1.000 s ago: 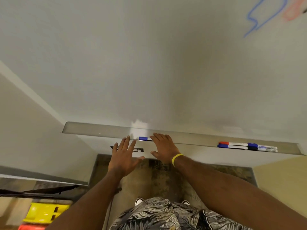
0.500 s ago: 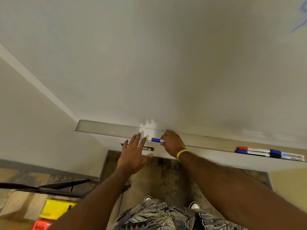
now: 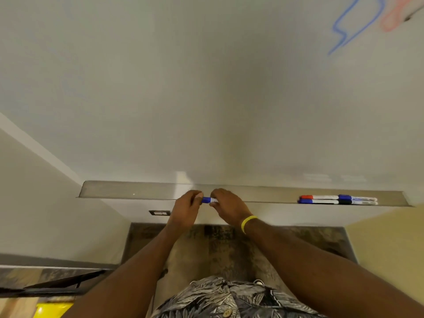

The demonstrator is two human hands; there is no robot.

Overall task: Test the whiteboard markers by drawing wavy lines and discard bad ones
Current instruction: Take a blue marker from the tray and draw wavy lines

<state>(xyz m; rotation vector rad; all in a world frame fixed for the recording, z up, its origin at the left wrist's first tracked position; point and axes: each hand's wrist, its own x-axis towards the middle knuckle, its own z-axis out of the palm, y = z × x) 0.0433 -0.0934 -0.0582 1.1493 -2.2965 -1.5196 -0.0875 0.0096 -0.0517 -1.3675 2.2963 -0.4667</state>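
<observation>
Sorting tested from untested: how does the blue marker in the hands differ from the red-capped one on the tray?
The blue marker is held at both ends by the left hand and right hand; the red-capped marker lies untouched on the tray, far right. The blue marker's cap is blue, the red-capped marker's red. Both lie level with white barrels.

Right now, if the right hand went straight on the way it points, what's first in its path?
Probably the left hand, gripping the other end of the blue marker the right hand holds; depth unclear.
</observation>
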